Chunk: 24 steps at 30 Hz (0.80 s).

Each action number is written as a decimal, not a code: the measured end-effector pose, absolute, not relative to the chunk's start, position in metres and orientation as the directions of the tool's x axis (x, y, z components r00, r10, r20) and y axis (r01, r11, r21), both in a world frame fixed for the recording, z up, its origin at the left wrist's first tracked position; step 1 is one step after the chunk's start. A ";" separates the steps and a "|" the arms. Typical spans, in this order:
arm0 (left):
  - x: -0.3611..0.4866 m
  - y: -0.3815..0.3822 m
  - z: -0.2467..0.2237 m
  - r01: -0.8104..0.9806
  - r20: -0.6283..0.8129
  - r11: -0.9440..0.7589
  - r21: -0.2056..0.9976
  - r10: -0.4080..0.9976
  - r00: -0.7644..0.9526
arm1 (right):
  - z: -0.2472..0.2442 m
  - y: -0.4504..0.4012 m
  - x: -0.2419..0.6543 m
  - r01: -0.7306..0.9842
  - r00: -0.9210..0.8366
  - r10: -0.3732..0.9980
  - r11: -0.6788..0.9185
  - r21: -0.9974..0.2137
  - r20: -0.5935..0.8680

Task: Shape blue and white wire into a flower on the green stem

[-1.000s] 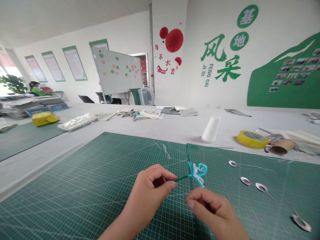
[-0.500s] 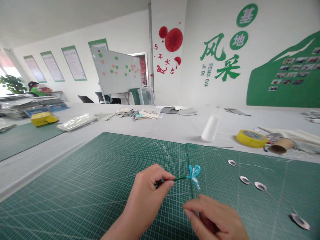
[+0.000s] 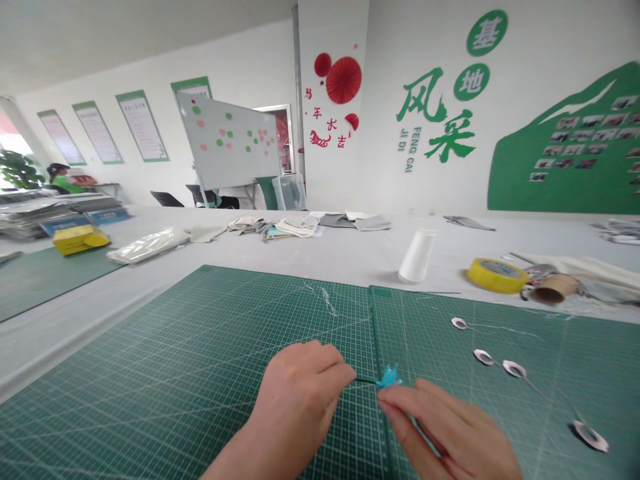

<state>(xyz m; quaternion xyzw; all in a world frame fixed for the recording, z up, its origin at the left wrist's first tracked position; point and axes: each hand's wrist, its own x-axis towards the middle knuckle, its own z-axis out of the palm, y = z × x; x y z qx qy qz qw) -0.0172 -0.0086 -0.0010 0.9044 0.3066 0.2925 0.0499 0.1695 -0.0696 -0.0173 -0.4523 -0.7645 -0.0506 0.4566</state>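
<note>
The blue bloom [image 3: 389, 378] had dropped lower over the mat [image 3: 150, 380], its green stem [image 3: 365, 381] pinched in the left hand [image 3: 300, 393], while the right hand [image 3: 450, 427] curled narrow just beside it, its grip unclear.

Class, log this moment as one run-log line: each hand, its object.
left hand: holds green stem | right hand: by blue ornament | surface: green cutting mat

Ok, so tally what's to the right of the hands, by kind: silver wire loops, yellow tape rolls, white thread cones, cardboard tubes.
Silver wire loops: 4
Yellow tape rolls: 1
White thread cones: 1
Cardboard tubes: 1
Total: 7
</note>
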 end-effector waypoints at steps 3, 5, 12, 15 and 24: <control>-0.019 -0.006 0.001 0.489 0.498 -0.843 0.222 0.529 0.687 | -0.017 -0.068 0.175 0.738 -0.150 0.672 0.564 -0.371 0.725; -0.021 -0.006 0.003 0.456 0.479 -0.857 0.239 0.513 0.713 | -0.017 -0.067 0.178 0.720 -0.122 0.704 0.548 -0.426 0.699; -0.023 -0.012 0.014 0.364 0.329 -0.819 0.443 0.526 0.784 | -0.014 -0.063 0.182 0.581 0.000 0.872 0.399 -0.709 0.490; -0.023 -0.013 0.018 0.349 0.300 -0.795 0.496 0.534 0.791 | -0.016 -0.059 0.185 0.530 0.052 0.938 0.265 -0.806 0.343; -0.021 -0.014 0.016 0.220 0.312 -0.572 0.790 0.684 0.660 | -0.034 -0.044 0.185 0.113 0.026 1.000 -0.016 -0.993 -0.013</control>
